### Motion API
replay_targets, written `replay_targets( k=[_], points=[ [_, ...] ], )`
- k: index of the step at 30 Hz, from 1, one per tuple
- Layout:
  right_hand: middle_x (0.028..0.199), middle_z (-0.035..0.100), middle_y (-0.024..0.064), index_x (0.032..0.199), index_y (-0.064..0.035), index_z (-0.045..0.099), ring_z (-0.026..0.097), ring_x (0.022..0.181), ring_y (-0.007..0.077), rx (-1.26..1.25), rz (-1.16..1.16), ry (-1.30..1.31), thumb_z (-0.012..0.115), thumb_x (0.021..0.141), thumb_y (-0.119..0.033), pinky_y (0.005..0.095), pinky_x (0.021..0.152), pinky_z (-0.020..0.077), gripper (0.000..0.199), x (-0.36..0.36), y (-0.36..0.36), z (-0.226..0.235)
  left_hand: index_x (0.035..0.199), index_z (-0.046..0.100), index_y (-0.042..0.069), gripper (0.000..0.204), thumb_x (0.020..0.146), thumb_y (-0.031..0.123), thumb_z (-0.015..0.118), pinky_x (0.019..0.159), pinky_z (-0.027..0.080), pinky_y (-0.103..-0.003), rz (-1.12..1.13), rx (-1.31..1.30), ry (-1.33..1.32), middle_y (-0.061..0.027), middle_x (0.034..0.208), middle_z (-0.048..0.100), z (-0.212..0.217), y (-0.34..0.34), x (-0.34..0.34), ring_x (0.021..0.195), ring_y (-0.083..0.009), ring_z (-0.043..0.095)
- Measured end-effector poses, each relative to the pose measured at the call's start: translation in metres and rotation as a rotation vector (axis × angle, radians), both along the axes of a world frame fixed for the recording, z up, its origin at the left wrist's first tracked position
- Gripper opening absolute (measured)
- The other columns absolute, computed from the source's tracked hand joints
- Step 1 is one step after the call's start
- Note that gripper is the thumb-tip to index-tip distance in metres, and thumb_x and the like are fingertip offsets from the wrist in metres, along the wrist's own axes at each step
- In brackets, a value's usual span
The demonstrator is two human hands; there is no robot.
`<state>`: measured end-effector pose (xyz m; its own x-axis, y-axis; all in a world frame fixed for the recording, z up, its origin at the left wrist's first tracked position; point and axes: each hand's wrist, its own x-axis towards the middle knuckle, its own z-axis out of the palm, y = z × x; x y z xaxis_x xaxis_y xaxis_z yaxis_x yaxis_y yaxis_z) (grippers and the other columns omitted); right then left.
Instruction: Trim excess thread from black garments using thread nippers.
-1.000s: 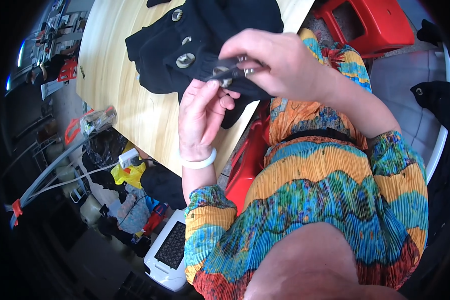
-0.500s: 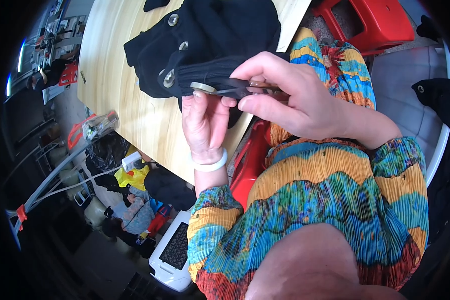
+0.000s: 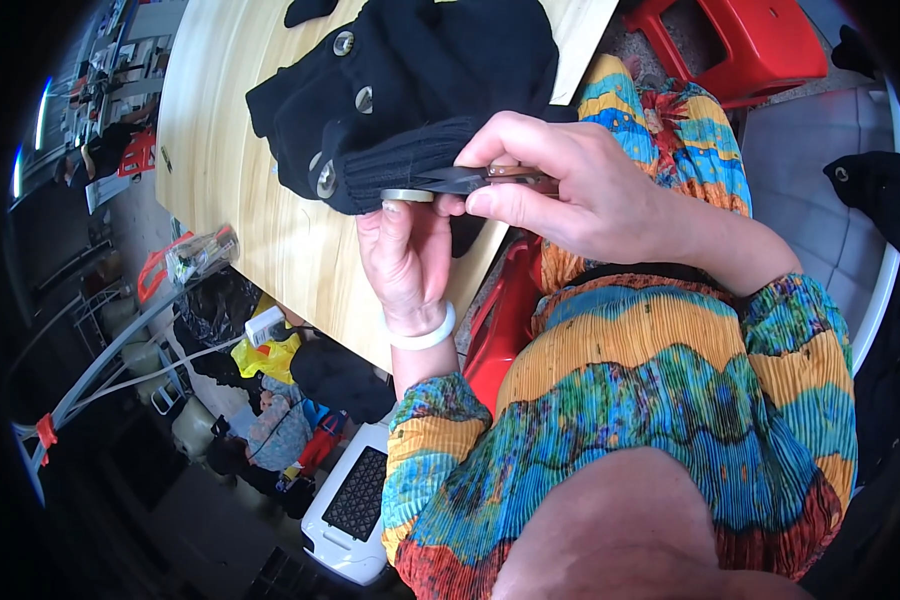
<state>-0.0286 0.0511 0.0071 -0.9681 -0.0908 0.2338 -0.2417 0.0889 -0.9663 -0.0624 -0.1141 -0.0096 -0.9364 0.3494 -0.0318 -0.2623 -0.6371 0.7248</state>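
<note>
A black knitted garment with several large shiny buttons lies bunched on the wooden table. At its ribbed edge, my left hand pinches one pale round button, turned nearly edge-on. Black thread snips are gripped in my right hand between thumb and fingers. Their dark blades point left, with the tips just above the button and close against the ribbing. Whether any thread lies between the blades is too small to tell.
Red plastic stools stand at the table's right and near edge. A clear bag hangs off the table's left side. On the right, a black cloth lies over a grey padded surface. Another person is at lower left.
The button and my left hand have dropped slightly toward me. The snips' blades now show broader above the button, and my right hand has shifted only a little.
</note>
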Motion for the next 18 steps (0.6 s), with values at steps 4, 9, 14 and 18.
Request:
replay_targets(
  k=[4,9,14,18],
  points=[
    [0.059,0.054,0.0078,0.084,-0.0016,0.052,0.053,0.051,0.0173,0.007,0.018,-0.006,0.058,0.078,-0.019,0.0277,0.047,0.0393,0.02,-0.001,-0.001,-0.001,0.109,0.05,0.004,0.032,0.081,0.016,0.059,0.068,0.048,-0.03,0.008,-0.007,0.0,-0.0103,0.095,0.057,0.001,-0.001,0.002,0.076,-0.0203,0.056],
    [0.058,0.054,0.0071,0.085,-0.0023,0.052,0.053,0.05,0.0171,0.006,-0.002,0.052,0.058,0.079,-0.02,0.0278,0.047,0.0391,0.02,-0.002,-0.003,-0.004,0.11,0.05,0.004,0.032,0.081,0.011,0.06,0.071,0.049,-0.03,0.014,-0.033,-0.033,-0.0093,0.097,0.058,-0.001,-0.004,0.003,0.082,-0.0199,0.058],
    [0.057,0.053,0.0067,0.085,-0.0023,0.053,0.052,0.049,0.0153,0.002,-0.007,0.039,0.059,0.079,-0.017,0.0265,0.046,0.0388,0.017,-0.003,-0.003,-0.007,0.111,0.049,0.004,0.032,0.081,0.011,0.058,0.071,0.049,-0.03,-0.009,-0.049,-0.022,-0.009,0.099,0.058,0.0,-0.002,0.002,0.084,-0.0198,0.058],
    [0.055,0.051,0.0047,0.085,-0.0023,0.055,0.049,0.048,0.0099,-0.171,-0.112,0.005,0.06,0.077,-0.014,0.0218,0.047,0.0381,0.015,-0.003,-0.006,-0.005,0.112,0.049,0.007,0.031,0.083,0.015,0.057,0.068,0.05,-0.033,-0.06,0.104,-0.11,-0.0084,0.105,0.056,-0.009,-0.009,0.0,0.093,-0.0221,0.054]
  ],
)
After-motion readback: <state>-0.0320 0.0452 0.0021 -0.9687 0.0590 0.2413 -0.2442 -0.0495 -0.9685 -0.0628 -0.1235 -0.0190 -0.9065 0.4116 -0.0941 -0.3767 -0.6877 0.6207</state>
